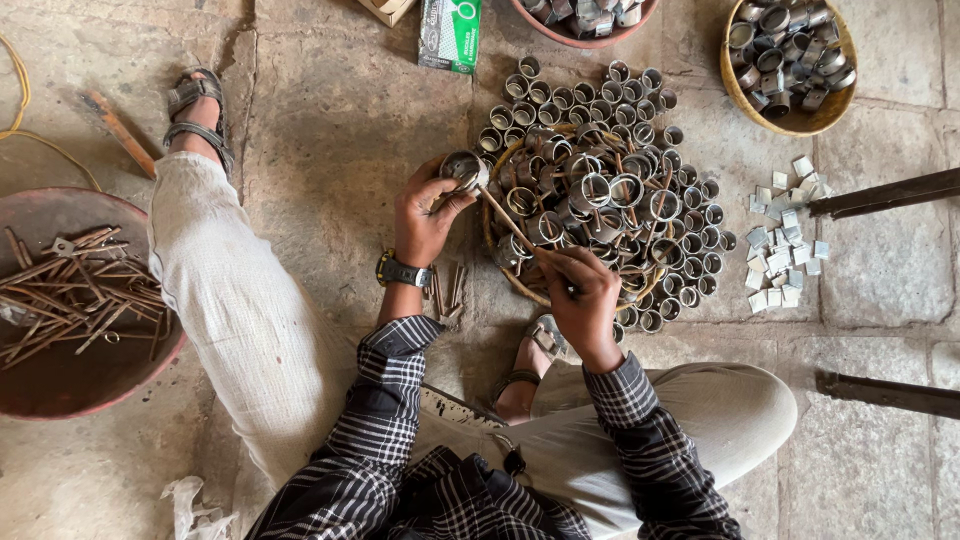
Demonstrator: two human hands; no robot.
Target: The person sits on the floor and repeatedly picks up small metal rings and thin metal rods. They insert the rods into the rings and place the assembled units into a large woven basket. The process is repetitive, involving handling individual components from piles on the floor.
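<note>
At the far left a round reddish pan [60, 385] of thin rusty rods [70, 290] runs off the frame edge, with bare stone floor [330, 130] between it and the person's outstretched leg. The left hand [425, 215] holds a small metal ring [463, 168], fingers clamped on it, just left of the woven basket [497, 262]. The right hand [583, 295] grips a thin stick [510, 225], fingers closed around it; its tip reaches the ring. The basket is heaped with similar rings, and more stand in rows around its rim, leaving little open floor there. A green rectangular packet [450, 33] lies at the top edge. Right of the basket lie small pale metal squares [785, 250]; a yellow bowl [790, 122] of rings sits top right.
</note>
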